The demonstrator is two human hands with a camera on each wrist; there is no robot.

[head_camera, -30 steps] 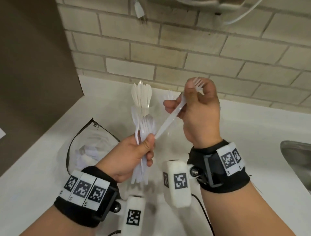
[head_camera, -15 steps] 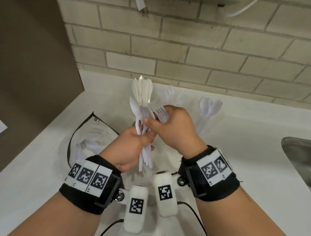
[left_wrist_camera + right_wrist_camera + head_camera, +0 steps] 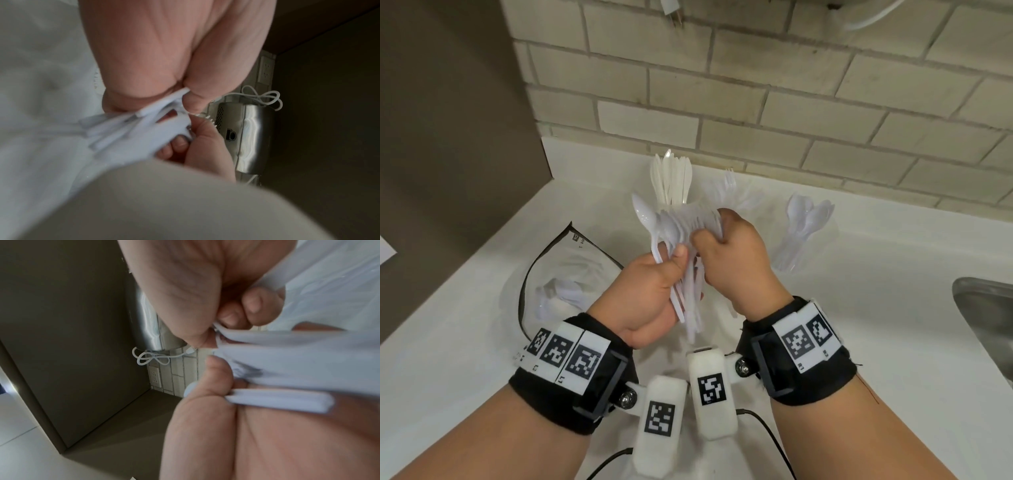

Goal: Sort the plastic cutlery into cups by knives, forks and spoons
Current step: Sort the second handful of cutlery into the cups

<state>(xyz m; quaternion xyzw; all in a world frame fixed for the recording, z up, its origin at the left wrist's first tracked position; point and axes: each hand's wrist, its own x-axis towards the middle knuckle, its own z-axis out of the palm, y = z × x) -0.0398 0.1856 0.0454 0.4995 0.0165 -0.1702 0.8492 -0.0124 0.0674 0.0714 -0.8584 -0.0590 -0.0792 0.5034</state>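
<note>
Cutlery bundle held above the surface (image 3: 859, 308)

Left hand (image 3: 647, 294) grips the mixed cutlery bundle (image 3: 688, 291) by the handles — right hand (image 3: 732, 260) pinches fork heads at its top; the cups stand behind.

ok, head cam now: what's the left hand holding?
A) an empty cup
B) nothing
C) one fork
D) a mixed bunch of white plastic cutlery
D: the left hand grips a bunch of white cutlery by the handles, with a spoon bowl and fork tines fanning out at the top, while the right hand pinches at the fork heads.
</note>
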